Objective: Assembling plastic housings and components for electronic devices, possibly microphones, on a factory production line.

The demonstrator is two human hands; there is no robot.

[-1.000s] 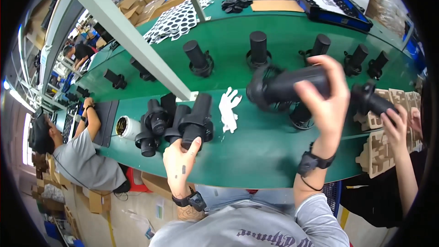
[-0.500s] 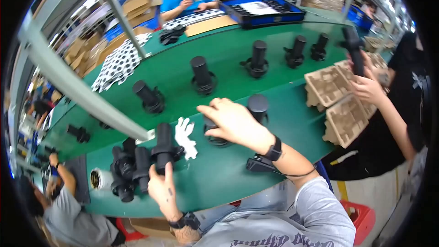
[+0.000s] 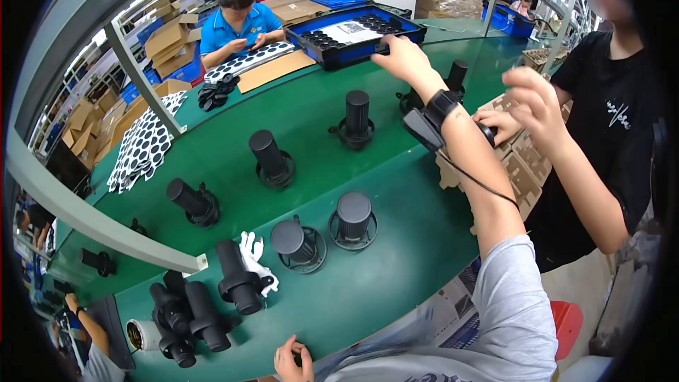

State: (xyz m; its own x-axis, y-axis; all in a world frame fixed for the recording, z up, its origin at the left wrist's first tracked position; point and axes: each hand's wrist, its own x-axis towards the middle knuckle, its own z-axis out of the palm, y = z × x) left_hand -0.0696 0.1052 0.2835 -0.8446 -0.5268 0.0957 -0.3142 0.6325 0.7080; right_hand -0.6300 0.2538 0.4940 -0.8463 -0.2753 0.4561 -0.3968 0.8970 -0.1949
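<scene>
The left hand (image 3: 291, 359) is at the near edge of the green surface (image 3: 410, 240), fingers curled; I cannot tell whether it grips anything. Ahead and to its left, black cylinders (image 3: 206, 315) crowd beside a white tub (image 3: 145, 336), perhaps bunched to save room. A white glove (image 3: 263, 269) lies partly behind the rightmost. Farther right, two ringed cylinders (image 3: 353, 216) stand close together, their round bases probably steadying them. Beyond, on a green strip (image 3: 311, 124), a row of similar pieces (image 3: 357, 114) stands spaced out, likely so that fingers fit around each. The right hand (image 3: 407, 62) reaches over that row, fingers loosely bent, nothing visible between them. To its right, a co-worker's hand (image 3: 534, 106) is raised near brown moulded trays (image 3: 527, 163), whose hollows presumably cradle items. Farthest, a blue-and-black tray (image 3: 346, 58) keeps small round parts together.
</scene>
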